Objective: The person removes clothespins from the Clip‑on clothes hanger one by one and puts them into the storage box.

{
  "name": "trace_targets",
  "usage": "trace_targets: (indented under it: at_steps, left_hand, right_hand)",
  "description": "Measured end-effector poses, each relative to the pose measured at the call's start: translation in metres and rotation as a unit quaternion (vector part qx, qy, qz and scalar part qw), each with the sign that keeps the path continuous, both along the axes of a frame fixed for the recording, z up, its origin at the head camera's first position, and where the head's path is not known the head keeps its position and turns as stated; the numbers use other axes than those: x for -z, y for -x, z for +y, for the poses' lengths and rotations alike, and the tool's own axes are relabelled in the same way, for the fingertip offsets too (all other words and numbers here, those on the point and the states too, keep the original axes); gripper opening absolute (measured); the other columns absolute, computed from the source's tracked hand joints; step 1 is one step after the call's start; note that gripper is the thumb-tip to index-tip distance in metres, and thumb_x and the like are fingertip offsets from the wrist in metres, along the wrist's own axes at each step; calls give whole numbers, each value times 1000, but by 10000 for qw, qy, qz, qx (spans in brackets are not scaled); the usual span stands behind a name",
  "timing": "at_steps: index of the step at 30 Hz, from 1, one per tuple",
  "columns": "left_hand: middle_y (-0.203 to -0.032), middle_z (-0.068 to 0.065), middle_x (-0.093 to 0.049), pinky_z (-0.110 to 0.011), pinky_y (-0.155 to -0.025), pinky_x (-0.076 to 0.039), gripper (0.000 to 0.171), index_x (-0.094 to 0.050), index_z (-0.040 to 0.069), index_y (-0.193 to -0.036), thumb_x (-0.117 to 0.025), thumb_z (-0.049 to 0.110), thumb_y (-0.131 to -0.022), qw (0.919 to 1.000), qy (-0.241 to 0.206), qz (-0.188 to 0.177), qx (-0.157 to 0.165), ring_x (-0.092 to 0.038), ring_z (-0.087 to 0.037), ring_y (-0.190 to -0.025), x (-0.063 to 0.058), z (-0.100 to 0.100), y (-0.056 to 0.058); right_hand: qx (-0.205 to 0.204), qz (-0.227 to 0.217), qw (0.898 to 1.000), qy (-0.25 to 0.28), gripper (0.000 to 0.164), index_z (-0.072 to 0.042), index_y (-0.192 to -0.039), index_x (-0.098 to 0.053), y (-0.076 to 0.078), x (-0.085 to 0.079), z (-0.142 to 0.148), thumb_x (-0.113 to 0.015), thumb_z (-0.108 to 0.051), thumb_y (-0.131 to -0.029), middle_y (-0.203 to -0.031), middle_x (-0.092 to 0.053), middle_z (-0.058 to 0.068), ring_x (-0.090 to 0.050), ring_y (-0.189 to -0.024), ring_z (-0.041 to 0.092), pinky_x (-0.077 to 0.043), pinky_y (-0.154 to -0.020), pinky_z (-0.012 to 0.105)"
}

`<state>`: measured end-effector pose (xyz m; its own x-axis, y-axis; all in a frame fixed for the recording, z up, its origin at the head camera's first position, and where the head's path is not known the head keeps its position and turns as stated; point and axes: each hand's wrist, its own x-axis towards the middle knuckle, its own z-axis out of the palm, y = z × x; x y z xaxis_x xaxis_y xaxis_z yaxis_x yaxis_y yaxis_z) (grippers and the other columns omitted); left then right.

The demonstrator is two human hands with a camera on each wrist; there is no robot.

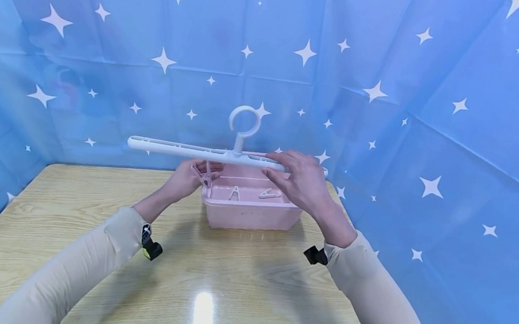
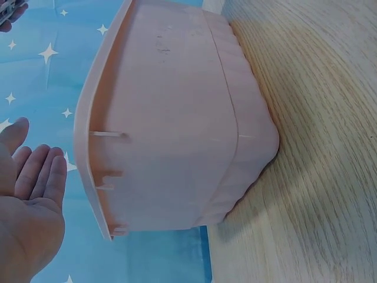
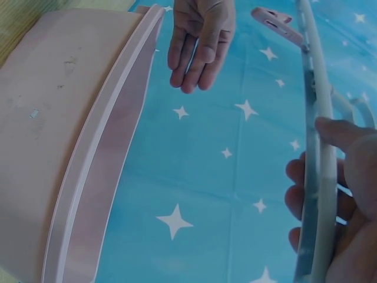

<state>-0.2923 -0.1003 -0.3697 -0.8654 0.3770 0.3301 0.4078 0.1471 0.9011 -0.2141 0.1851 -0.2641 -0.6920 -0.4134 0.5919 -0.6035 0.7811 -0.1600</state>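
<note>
My right hand [image 1: 301,181] grips the right arm of a white hanger [image 1: 177,149], fingers over the bar and thumb in front. The hanger is held level above a pink plastic basin [image 1: 254,217], its round hook pointing up. A pink clothespin [image 1: 203,176] dangles from the hanger's bar near my left hand [image 1: 181,182]. In the right wrist view that clothespin [image 3: 277,26] hangs apart from the left hand [image 3: 203,47], whose fingers are loosely extended around nothing. The left wrist view shows the left palm [image 2: 29,224] beside the basin's rim [image 2: 82,130].
Two pale clothespins, one on the left [image 1: 235,194] and one on the right [image 1: 269,194], are inside the basin. The basin stands toward the back of a wood-grain table [image 1: 230,283]. Blue star-patterned cloth [image 1: 123,83] hangs behind and to the sides.
</note>
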Motion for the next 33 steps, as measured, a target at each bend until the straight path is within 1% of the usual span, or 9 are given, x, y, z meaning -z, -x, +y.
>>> trace_targets:
  at_steps: [5,9,12,16,20,24,28,31,33]
  left_hand:
    - [-130,-23,-65,-28,-98,-52,42,-58,-4,-134,-67,10,-96,9999,10,93,-43,-62,-36,-125,-2,-3,-3]
    - [-130,-22,-65,-28,-98,-53,40,-59,-2,-134,-65,11,-97,9999,-3,40,-113,-62,-35,-125,-5,-7,-8]
    - [-129,-17,-68,-27,-98,-52,34,-63,3,-131,-63,13,-98,9994,185,82,-275,-63,-30,-124,-7,-12,-14]
    - [-131,-10,-67,-25,-98,-51,34,-63,10,-133,-60,14,-100,9993,253,220,-183,-64,-29,-123,-9,-19,-23]
    - [-136,-9,-64,-25,-98,-52,38,-59,11,-138,-60,11,-100,9997,25,203,157,-63,-32,-123,-9,-27,-32]
    - [-137,-11,-63,-27,-101,-51,40,-56,10,-140,-59,10,-100,9996,-159,66,245,-67,-18,-119,-7,-34,-38]
    - [-138,-10,-62,-30,-101,-52,38,-54,7,-141,-53,13,-104,9984,-472,-33,318,-66,-6,-116,-7,-41,-42]
    - [-134,-4,-63,-30,-102,-51,37,-54,4,-140,-49,17,-106,9937,-954,-94,573,-65,-7,-118,-10,-44,-45]
    - [-130,0,-64,-28,-103,-50,35,-56,4,-137,-47,18,-107,9865,-1383,-181,859,-64,-8,-118,-12,-44,-47]
  right_hand:
    - [40,-65,10000,-21,36,-17,-121,-72,0,0,0,-72,-36,-91,-107,-75,6,-69,-96,26,-52,-82,44]
    - [19,-97,9999,-55,36,-17,-122,-72,-1,0,-2,-72,-36,-91,-106,-75,6,-68,-94,25,-52,-81,43]
    - [0,-98,9999,-76,37,-17,-122,-72,0,0,-3,-71,-37,-92,-106,-75,6,-68,-92,25,-52,-79,42]
    - [-14,-65,9999,-83,37,-16,-122,-72,1,0,-5,-71,-37,-92,-106,-75,6,-68,-93,25,-52,-79,42]
    - [-36,-12,10000,-83,36,-16,-122,-72,2,0,-5,-71,-37,-92,-106,-75,6,-69,-94,25,-53,-80,42]
    - [-55,-34,9999,-101,36,-16,-122,-72,2,0,-6,-71,-37,-92,-105,-75,6,-68,-92,25,-52,-80,43]
    - [-42,-99,9999,-111,37,-16,-123,-72,1,0,-7,-71,-37,-92,-105,-75,6,-68,-92,25,-52,-80,43]
    - [-30,-107,9999,-100,37,-16,-123,-72,1,0,-8,-72,-37,-92,-107,-75,6,-69,-95,25,-52,-82,44]
    - [-25,-102,9999,-95,37,-16,-123,-72,1,0,-8,-72,-37,-92,-109,-75,7,-69,-97,26,-53,-83,44]
